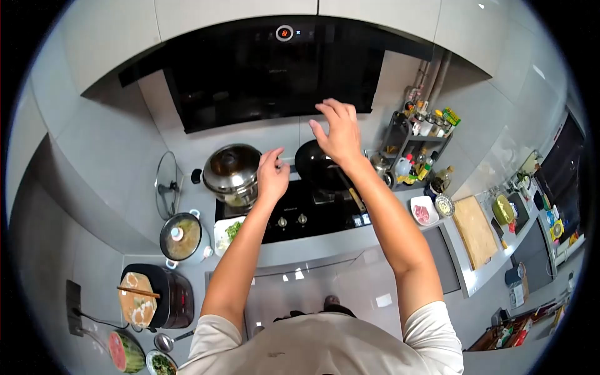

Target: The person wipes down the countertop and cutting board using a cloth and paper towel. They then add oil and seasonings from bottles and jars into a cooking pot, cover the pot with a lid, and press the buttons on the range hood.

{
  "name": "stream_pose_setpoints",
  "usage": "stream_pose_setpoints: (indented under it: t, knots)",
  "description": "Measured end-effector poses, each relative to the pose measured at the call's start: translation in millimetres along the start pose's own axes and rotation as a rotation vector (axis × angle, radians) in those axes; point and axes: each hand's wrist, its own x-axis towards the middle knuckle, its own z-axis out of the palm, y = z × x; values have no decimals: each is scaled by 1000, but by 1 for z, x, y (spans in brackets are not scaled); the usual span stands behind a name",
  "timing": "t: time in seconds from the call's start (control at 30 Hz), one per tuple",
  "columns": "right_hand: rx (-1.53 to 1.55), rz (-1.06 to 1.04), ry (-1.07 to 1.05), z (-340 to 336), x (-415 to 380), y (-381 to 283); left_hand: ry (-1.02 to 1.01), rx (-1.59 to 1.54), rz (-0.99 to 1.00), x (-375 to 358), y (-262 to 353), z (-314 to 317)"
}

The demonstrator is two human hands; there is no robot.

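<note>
My left hand [273,176] is raised beside a steel pot with a shiny lid [232,167], its fingers bent and apart, holding nothing visible. Higher up, my right hand [340,132] hangs in the air over a black wok [319,167], with fingers spread and nothing in them. The wok sits on the right side of the black stove [290,215], its handle [357,199] pointing toward me. A white dish with chopped greens [232,231] lies by the stove's left front, partly behind my left forearm.
A pot of soup [181,239], a glass lid [167,185] and a dark cooker [177,296] stand left. At right are a bottle rack [415,140], a bowl of meat [423,212] and a cutting board [474,231]. The range hood [275,75] overhangs the stove.
</note>
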Motion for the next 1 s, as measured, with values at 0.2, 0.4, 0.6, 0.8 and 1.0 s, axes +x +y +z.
stream_pose_setpoints:
  t: [0.2, 0.4, 0.6, 0.8, 1.0]
  knots:
    - [-153, -292, 0, -5, 98, -12, 79, 107, 166, 87, 68, 9]
    - [-238, -346, -50, 16, 138, -22, 131, 275, 88, 126, 87, -13]
    - [-251, -305, -66, 27, 139, -13, 250, 351, 162, 130, 81, -24]
    - [-290, -327, -58, 29, 145, -10, 240, 358, 147, 122, 73, -29]
    - [-285, -339, -7, 29, 141, -13, 225, 359, 134, 115, 69, -30]
